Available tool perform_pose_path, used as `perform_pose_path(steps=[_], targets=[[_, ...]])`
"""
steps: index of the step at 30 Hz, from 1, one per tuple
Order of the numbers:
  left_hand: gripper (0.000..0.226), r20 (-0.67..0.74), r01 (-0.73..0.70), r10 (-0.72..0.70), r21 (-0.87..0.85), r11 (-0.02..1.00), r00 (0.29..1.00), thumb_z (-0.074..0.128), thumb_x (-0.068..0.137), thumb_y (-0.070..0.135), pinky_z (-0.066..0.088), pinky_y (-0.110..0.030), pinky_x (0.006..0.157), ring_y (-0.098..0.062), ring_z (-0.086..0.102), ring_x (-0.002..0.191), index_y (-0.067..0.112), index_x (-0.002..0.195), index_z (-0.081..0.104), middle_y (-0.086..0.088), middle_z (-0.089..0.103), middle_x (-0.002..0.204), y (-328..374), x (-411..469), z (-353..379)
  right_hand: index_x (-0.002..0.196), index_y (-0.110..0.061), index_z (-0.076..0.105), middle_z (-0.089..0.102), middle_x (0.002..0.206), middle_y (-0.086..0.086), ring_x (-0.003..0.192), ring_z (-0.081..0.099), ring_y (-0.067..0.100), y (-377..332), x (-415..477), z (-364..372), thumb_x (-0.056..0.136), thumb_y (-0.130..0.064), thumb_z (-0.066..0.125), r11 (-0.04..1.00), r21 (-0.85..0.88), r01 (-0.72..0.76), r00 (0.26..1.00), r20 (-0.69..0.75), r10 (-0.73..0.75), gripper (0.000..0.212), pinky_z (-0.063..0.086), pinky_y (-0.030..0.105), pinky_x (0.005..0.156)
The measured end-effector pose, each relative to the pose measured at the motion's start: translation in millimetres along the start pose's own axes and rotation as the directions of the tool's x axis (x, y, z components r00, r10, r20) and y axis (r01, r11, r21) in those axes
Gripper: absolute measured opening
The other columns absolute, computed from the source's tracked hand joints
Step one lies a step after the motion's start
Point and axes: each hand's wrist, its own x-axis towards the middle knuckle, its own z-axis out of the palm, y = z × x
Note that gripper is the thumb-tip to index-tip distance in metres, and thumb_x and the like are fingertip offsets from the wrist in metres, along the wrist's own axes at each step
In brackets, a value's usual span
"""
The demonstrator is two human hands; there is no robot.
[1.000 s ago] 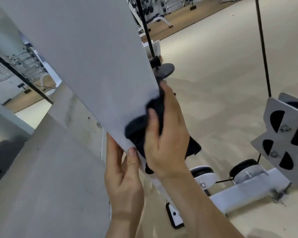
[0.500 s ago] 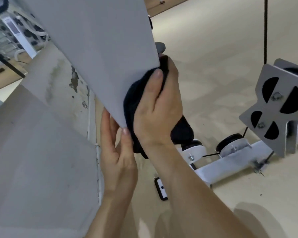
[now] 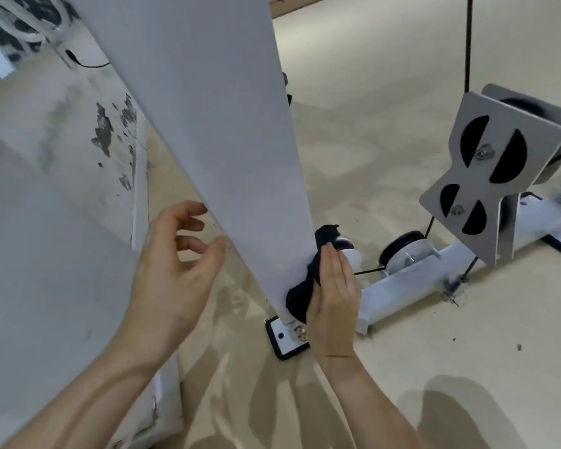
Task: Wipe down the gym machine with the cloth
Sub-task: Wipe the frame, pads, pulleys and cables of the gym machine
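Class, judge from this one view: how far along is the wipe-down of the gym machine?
Done: cannot be confirmed; the white upright panel shows no visible marks. In hand: the right hand presses the dark cloth against the panel's edge near its foot; the left hand hovers open beside the panel. Left, probably: the base rail, its pulleys and the pulley bracket.
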Motion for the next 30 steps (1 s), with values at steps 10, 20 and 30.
perform_pose_path(steps=[10, 20, 30], targets=[[0.04, 0.631, -0.075, -0.152, 0.319, 0.945, 0.761, 0.05, 0.093, 0.018, 0.041, -0.014, 0.08, -0.008, 0.052, 0.093, 0.036, 0.13, 0.05, 0.009, 0.056, 0.12, -117.7, -101.2, 85.4, 0.098, -0.016, 0.062, 0.046, 0.098, 0.001, 0.079, 0.049, 0.003, 8.7, -23.0, 13.9, 0.083, 0.0, 0.059, 0.864, 0.209, -0.457, 0.886, 0.026, 0.462, 0.023, 0.03, -0.005, 0.074], [0.03, 0.266, 0.551, -0.483, -0.359, 0.754, 0.834, 0.059, 0.091, -0.001, 0.05, -0.012, 0.075, -0.003, 0.068, 0.088, 0.024, 0.104, 0.07, 0.009, 0.075, 0.096, -126.5, -104.1, 103.4, 0.087, -0.014, 0.065, 0.062, 0.084, 0.008, 0.076, 0.066, 0.016, -38.0, -15.3, -5.8, 0.084, 0.001, 0.067, 0.201, 0.611, -0.765, 0.576, 0.51, 0.639, 0.015, 0.057, 0.024, 0.069], [0.037, 0.038, 0.134, -0.169, -0.785, 0.605, 0.985, 0.038, 0.104, 0.018, 0.034, -0.028, 0.113, -0.014, 0.044, 0.134, 0.028, 0.14, 0.039, -0.003, 0.048, 0.144, -46.5, -10.0, 54.2, 0.114, -0.011, 0.065, 0.055, 0.086, 0.008, 0.056, 0.04, 0.025, -122.7, 53.3, -67.5, 0.075, -0.003, 0.07, 0.728, -0.213, 0.652, 0.732, 0.429, -0.53, 0.04, 0.028, 0.025, 0.046]])
